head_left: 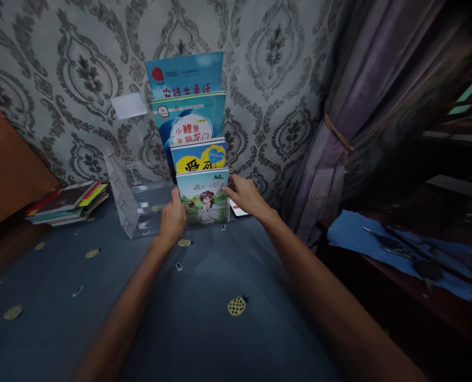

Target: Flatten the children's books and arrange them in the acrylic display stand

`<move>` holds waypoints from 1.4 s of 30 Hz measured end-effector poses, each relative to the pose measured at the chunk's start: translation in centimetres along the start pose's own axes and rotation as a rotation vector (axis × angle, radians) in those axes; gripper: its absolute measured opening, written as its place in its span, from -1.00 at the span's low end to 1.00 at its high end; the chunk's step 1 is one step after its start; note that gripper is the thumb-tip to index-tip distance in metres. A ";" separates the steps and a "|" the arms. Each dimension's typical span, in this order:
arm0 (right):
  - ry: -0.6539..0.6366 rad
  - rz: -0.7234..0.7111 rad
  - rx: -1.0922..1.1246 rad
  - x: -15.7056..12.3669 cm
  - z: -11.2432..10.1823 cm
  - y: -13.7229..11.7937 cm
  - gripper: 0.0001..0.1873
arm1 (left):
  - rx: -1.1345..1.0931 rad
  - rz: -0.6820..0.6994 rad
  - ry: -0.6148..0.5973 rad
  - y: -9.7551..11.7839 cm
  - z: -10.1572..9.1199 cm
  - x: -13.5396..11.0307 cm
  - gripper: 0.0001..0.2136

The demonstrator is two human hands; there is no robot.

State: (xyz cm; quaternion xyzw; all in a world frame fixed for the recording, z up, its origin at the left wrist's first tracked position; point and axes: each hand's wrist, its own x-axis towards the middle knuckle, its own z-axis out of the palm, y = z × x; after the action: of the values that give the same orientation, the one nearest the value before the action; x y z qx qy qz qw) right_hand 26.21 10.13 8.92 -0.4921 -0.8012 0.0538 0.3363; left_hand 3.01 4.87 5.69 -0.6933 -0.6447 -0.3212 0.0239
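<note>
A clear tiered display rack (121, 204) stands against the wall, with several books in steps on its right side. In the front tier is a picture book (204, 204) with a child on its green and pale blue cover. My left hand (173, 217) closes on its left edge, while my right hand (244, 195) grips its upper right edge. Behind it rise a yellow and blue book (196, 159), a teal book with a fish title (192, 124) and a tall blue book (186, 74). Some fingertips are hidden behind the front book.
At the left, a stack of books (71, 201) lies beside a brown board (9, 170). A white-screened phone-like object (238, 208) is partly behind my right hand. A purple curtain (349, 106) hangs right, above a blue cloth (351, 233) with dark tools. The tablecloth (204, 318) has pineapple prints.
</note>
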 end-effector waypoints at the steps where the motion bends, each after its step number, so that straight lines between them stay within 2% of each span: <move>1: 0.006 0.004 0.005 0.0 0.0 0.0 -0.75 | 0.003 0.001 0.005 0.0 0.0 0.0 -0.53; 15: 0.075 0.001 0.003 0.2 1.2 0.7 -0.71 | 0.030 0.018 0.020 -0.5 0.6 0.1 -0.47; 32: 0.033 0.025 -0.052 0.0 0.4 -0.3 -0.75 | 0.053 -0.003 -0.052 0.2 -0.2 0.0 -0.45; 42: 0.047 0.042 0.069 -0.1 -0.5 -0.1 -0.66 | 0.148 -0.022 -0.094 0.6 -1.6 -0.1 -0.59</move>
State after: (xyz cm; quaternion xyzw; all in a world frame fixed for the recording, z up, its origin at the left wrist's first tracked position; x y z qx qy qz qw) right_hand 26.51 9.91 9.32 -0.4979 -0.7803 0.0770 0.3706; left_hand 2.92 3.92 7.14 -0.6969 -0.6745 -0.2402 0.0412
